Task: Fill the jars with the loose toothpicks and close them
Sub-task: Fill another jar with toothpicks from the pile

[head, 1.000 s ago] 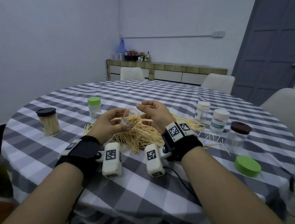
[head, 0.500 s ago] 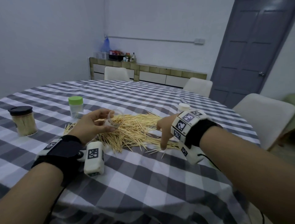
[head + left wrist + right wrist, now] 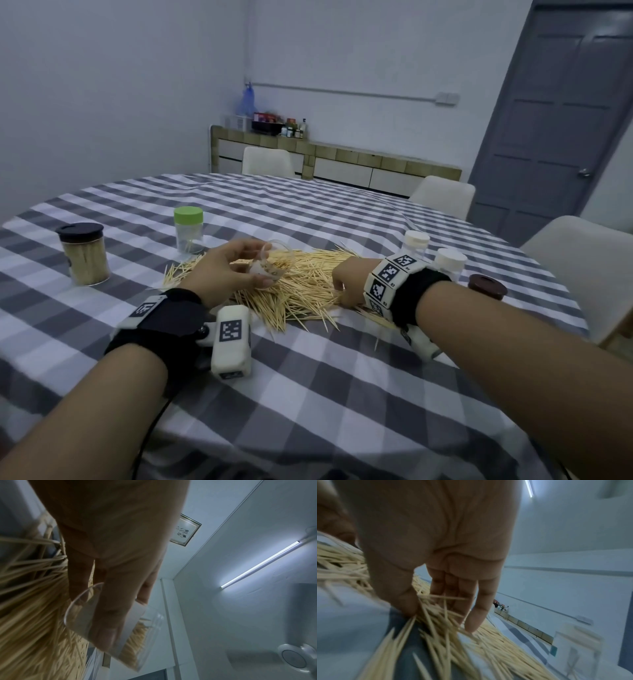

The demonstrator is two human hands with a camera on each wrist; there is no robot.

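My left hand grips a small clear jar, open and tilted above the toothpick pile. In the left wrist view the thumb lies across the jar, which holds a bundle of toothpicks. My right hand is down on the pile's right edge. In the right wrist view its thumb and fingers pinch a bunch of toothpicks against the cloth.
On the checked tablecloth stand a full black-lidded jar at the left and a green-lidded jar behind the pile. Two white-lidded jars and a brown-lidded one stand behind my right wrist. Chairs ring the table.
My right hand left the jar's mouth, dropped to the pile's right edge and closed on toothpicks. The left hand kept the jar. The head turned right.
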